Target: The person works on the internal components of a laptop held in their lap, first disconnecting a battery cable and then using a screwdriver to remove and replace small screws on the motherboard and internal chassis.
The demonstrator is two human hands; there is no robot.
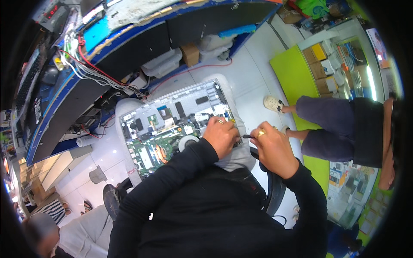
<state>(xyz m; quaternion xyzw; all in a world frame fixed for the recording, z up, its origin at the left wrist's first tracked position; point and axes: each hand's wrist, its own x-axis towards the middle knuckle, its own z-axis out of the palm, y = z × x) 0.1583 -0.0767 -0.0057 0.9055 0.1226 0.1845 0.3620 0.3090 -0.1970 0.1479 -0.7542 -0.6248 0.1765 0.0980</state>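
An opened laptop base lies tilted across my lap, its grey metal frame, green circuit board and round fan exposed. Over its right side, my left hand is closed with bent fingers against the edge; whatever they pinch there is hidden. Just to the right, off the laptop, my right hand grips a slim dark tool whose tip points left toward my left fingers. Most of the tool is covered by that hand, so its exact kind does not show.
Ahead stands a blue-edged workbench with hanging cables and plastic bins below. A person in dark shorts stands at right beside a green display counter. Another person in light trousers sits at lower left.
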